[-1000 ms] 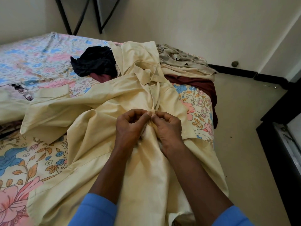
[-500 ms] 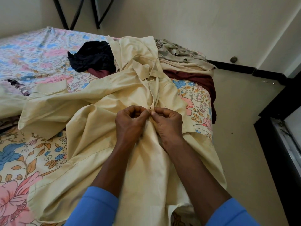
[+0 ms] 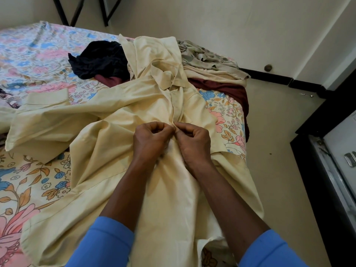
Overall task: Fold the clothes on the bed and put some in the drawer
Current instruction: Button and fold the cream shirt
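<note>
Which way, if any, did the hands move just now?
No. The left hand and right hand still pinch the yellow shirt at the same spot below its collar.

Wall (image 3: 221,26): rising cream-coloured at the far side.
Skirting (image 3: 269,77): running black along the wall's foot.
Knob (image 3: 268,68): sitting round and dark just above the skirting.
Floor (image 3: 279,170): lying beige.

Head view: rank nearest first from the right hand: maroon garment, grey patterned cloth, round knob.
1. maroon garment, on the bed's right edge, nearest the right hand.
2. grey patterned cloth, behind it, far corner.
3. round knob, beyond the bed, farthest.
</note>
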A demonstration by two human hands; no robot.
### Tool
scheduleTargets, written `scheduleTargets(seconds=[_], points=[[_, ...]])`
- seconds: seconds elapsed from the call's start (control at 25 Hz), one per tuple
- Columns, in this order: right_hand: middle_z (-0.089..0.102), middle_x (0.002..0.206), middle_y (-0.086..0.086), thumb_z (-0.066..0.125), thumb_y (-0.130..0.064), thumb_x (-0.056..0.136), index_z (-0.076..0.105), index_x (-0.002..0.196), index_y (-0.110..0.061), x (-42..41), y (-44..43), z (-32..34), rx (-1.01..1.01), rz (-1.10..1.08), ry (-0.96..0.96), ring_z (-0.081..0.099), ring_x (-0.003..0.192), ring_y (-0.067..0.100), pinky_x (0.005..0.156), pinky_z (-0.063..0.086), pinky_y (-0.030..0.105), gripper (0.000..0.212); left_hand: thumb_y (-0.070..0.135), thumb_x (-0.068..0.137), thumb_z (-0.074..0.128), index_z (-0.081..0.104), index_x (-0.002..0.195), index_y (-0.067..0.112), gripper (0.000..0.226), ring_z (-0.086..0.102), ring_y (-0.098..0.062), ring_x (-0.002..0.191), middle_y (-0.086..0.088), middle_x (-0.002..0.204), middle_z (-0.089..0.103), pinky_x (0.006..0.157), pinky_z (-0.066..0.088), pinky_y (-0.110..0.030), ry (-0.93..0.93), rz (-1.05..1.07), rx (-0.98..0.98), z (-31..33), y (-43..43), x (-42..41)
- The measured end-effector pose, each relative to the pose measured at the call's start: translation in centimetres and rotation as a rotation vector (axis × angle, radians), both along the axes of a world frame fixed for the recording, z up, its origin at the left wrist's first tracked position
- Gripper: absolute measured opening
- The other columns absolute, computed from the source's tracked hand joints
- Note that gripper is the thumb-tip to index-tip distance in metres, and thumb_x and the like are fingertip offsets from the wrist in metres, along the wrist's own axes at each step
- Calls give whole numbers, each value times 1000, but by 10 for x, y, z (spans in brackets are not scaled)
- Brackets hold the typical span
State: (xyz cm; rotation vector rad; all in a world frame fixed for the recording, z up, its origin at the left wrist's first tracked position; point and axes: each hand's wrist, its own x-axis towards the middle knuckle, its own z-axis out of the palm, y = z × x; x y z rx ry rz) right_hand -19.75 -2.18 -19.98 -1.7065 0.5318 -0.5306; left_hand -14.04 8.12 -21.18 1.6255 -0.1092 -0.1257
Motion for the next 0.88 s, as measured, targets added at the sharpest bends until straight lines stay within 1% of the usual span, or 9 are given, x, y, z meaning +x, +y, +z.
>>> scheduleTargets(seconds=[0.08, 0.2, 0.28, 0.36, 0.48, 0.6, 0.68, 0.8, 0.88], points=[[80, 103, -8, 77, -18, 89, 82, 109, -20, 2, -2, -3, 68, 7, -19, 73, 99, 2, 98, 58, 34, 20, 26, 88, 79, 79, 85, 9, 17, 52, -19, 57, -11, 64, 66, 56, 43, -31, 32, -59, -58, 0, 3, 2], [80, 102, -5, 81, -21, 88, 82, 109, -18, 4, -5, -5, 70, 27, -44, 74, 99, 5, 97, 59, 36, 21, 26, 92, 78, 80, 89, 10, 17, 53, -22, 64, -11, 70, 68, 63, 45, -35, 65, -133, -112, -1, 5, 4], [80, 99, -6, 82, -21, 87, 82, 107, -18, 4, -8, -5, 28, 26, -44, 74, 95, 4, 94, 59, 31, 20, 27, 92, 77, 81, 89, 13, 14, 58, -19, 63, -9, 72, 72, 64, 47, -36, 46, -134, -80, -2, 6, 5], [80, 96, -8, 81, -17, 88, 83, 105, -18, 4, -10, -4, -36, 28, -48, 73, 91, -1, 89, 58, 22, 17, 33, 87, 78, 80, 84, 18, 15, 57, -12, 57, 0, 66, 70, 61, 46, -34, 13, -83, -3, -4, 4, 7], [80, 95, -9, 79, -14, 89, 83, 103, -19, 5, -10, -3, -88, 29, -47, 72, 89, -4, 84, 55, 13, 16, 38, 81, 77, 80, 79, 22, 17, 58, -10, 56, 5, 64, 71, 62, 48, -34, 16, -23, 54, -5, 2, 9], [80, 95, -10, 79, -16, 89, 83, 103, -20, 5, -11, -1, -163, 45, -30, 72, 88, -5, 83, 55, 12, 15, 36, 86, 77, 80, 81, 22, 15, 66, -10, 62, 2, 70, 76, 65, 55, -37, -7, -22, 83, -3, 3, 7], [79, 91, -13, 81, -20, 88, 83, 103, -20, 4, -16, 2, -231, 51, -19, 71, 84, -7, 79, 54, 11, 15, 28, 91, 74, 82, 87, 22, 11, 71, -16, 70, -1, 78, 78, 71, 59, -40, -34, -111, 55, -3, 6, 7], [78, 85, -12, 81, -25, 88, 83, 103, -22, 3, -22, 5, -387, 50, 22, 71, 79, -3, 78, 58, 20, 16, 16, 89, 64, 84, 91, 24, 21, 76, -32, 83, -9, 84, 79, 81, 61, -56, -46, -186, 44, -3, 9, 9], [76, 80, -12, 79, -25, 89, 82, 103, -25, 5, -23, 6, -426, 53, 53, 71, 77, 1, 76, 59, 26, 14, 15, 88, 63, 84, 90, 24, 23, 77, -27, 87, -3, 84, 80, 86, 62, -53, -73, -167, 59, -3, 9, 10]])
